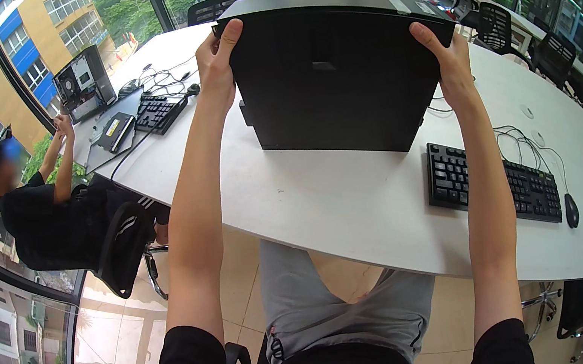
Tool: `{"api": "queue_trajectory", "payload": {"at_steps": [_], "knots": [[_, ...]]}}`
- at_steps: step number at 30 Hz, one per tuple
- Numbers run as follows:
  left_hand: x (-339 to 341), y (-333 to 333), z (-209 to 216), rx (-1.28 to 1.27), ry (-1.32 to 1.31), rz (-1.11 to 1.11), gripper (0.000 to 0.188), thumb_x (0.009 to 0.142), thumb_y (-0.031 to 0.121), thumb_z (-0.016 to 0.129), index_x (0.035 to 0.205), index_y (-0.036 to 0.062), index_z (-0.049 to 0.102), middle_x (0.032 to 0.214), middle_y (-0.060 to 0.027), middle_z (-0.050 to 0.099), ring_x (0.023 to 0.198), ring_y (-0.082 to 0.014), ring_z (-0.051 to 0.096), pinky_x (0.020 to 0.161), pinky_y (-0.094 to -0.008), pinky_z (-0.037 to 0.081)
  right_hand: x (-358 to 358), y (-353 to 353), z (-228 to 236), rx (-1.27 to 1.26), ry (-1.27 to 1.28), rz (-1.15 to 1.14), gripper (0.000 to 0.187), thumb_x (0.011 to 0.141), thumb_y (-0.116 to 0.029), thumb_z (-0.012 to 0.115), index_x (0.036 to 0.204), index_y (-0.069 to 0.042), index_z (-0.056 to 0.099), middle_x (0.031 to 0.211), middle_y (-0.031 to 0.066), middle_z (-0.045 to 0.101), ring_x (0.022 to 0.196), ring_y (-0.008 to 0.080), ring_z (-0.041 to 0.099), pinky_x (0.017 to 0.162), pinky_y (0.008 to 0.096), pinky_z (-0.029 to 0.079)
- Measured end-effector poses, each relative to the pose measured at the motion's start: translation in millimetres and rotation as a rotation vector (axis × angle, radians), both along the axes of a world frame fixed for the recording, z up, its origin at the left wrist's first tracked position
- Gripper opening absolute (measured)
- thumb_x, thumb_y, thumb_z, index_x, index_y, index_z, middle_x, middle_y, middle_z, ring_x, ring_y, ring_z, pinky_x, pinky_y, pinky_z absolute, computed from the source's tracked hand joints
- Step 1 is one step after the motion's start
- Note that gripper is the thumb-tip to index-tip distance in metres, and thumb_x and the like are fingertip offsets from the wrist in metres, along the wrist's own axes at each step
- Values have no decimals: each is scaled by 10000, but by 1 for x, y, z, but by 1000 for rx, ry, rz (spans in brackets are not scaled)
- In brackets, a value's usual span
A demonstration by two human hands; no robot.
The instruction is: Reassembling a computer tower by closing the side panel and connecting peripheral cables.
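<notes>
A black desktop computer case [338, 91] stands in front of me over the white table, its broad flat side toward me. My left hand [217, 60] grips its upper left corner, the thumb on the near side and the other fingers hidden behind the edge. At the upper right corner my right hand [449, 62] holds it the same way, thumb pressed on the panel. The lower edge of the case is at the tabletop; whether its full weight rests there I cannot tell.
Right of the case lie a black keyboard [490, 181], a mouse [571, 211] and loose cables on the white table [326, 207]. To the left, a seated person [57, 196] works at an opened computer case [83, 81], with another keyboard [158, 113] nearby. Office chairs stand behind the table.
</notes>
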State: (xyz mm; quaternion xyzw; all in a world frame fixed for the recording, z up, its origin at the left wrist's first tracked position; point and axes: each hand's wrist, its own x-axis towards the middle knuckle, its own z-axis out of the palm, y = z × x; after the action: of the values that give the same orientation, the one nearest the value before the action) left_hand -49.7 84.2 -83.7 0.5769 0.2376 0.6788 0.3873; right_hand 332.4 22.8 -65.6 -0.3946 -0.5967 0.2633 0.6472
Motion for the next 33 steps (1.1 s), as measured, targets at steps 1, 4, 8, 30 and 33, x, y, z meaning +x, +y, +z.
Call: {"api": "queue_trajectory", "payload": {"at_steps": [1, 4, 8, 30, 33], "knots": [[2, 0, 0, 13, -14, 41, 572, 947, 537, 849, 1098, 2, 713, 955, -36, 703, 825, -94, 666, 746, -224, 523, -2, 1, -2, 15, 14, -13, 729, 837, -498, 937, 1263, 51, 716, 1166, 139, 762, 1053, 213, 730, 960, 331, 572], [4, 2, -1, 14, -28, 93, 584, 942, 552, 850, 1105, 5, 721, 949, -31, 699, 834, -94, 659, 752, -226, 521, -9, 2, -3, 12, 43, -22, 748, 832, -494, 942, 1280, 57, 706, 1176, 138, 759, 1055, 216, 729, 962, 334, 572], [7, 9, -5, 7, -32, 140, 629, 948, 597, 822, 1126, 3, 720, 973, -41, 691, 899, -112, 649, 825, -243, 513, -7, 2, -3, 8, 50, -20, 740, 835, -486, 942, 1291, 46, 702, 1180, 132, 757, 1062, 219, 727, 982, 343, 565], [65, -56, -107, 234, 823, 887, 1085, 1124, 540, 520, 1644, -162, -123, 1691, -460, -47, 1592, -601, 86, 1304, -620, 141, 13, -16, -51, -72, -68, 110, 742, 903, -552, 807, 1383, 1, 682, 1335, 161, 698, 1287, 257, 627, 1190, 393, 401], [58, -45, -112, 310, 876, 949, 1071, 1131, 557, 487, 1642, -165, -117, 1691, -460, -19, 1595, -596, 90, 1306, -614, 151, 14, -28, -53, -12, -112, 98, 749, 900, -540, 816, 1405, -4, 675, 1337, 155, 702, 1301, 254, 628, 1196, 396, 410]]}}
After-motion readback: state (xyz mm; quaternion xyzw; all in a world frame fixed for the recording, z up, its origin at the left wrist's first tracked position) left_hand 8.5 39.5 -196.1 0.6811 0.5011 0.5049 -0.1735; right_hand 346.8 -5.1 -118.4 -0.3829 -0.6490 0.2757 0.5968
